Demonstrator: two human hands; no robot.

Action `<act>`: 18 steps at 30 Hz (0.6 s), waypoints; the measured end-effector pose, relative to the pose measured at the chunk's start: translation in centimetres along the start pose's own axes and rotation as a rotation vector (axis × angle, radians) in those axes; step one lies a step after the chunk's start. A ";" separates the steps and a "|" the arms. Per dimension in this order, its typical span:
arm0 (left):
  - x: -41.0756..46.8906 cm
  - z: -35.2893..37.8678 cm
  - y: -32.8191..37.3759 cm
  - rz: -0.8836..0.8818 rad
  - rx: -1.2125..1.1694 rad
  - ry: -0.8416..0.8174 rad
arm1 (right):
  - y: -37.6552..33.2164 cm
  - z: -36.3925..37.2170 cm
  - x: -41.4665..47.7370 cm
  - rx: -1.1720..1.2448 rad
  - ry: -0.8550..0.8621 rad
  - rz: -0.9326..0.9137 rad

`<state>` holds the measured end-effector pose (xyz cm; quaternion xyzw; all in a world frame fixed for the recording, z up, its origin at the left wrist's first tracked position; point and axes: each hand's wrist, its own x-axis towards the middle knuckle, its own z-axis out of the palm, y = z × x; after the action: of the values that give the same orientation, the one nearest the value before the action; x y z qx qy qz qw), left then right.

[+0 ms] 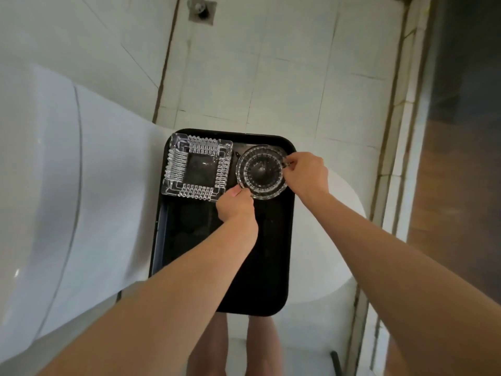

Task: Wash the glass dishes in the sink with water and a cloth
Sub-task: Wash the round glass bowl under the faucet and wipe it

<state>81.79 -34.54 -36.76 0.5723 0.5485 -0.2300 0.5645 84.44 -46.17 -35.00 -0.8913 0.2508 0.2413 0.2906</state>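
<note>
A black tray (260, 267) lies across a white ceramic fixture. At its far left sits a square cut-glass dish (179, 169). To the right of it is a round ribbed glass dish (261, 172). My left hand (234, 204) pinches the round dish's near rim, with fingers curled round the edge. My right hand (306, 173) pinches its far right rim with thumb and fingertips. Whether the round dish rests on the tray or hangs just above it cannot be told. No cloth and no running water are in view.
The white ceramic fixture (89, 185) spreads to the left and under the tray. White floor tiles (284, 77) lie beyond, with a metal drain (202, 9) at the top. A tiled sill and a brown door (455, 158) bound the right side. My bare legs show below.
</note>
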 end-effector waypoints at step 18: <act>-1.8 -0.8 -0.7 0.065 -0.124 -0.012 | 0.2 0.8 -0.6 -0.161 0.080 -0.137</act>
<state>80.32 -34.63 -35.23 0.5525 0.5394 -0.1805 0.6092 83.64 -45.65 -35.31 -0.9357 0.1807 0.2043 0.2237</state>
